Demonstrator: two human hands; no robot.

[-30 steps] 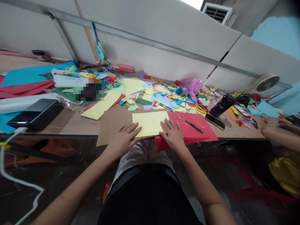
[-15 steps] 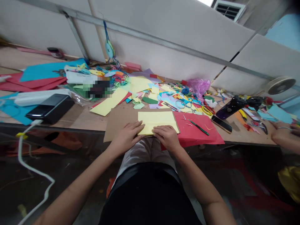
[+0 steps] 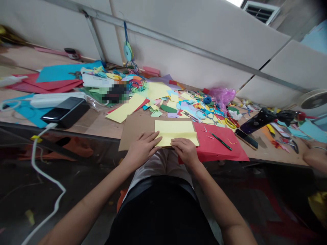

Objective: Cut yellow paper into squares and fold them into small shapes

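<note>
Newly folded partway, yellow paper lies under left hand and right hand, fingers close together.

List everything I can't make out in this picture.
In the head view:
Yellow paper: near edge partly hidden by the left hand and right hand.
Dark item: obscured by pixel blocks.
Fan: cut off by the right edge.
Paper scraps: too small and jumbled to count.

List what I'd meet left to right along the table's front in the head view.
Black power bank, left hand, right hand, green pen, phone, another person's arm. Both hands overlap the yellow paper, so it's omitted.
</note>
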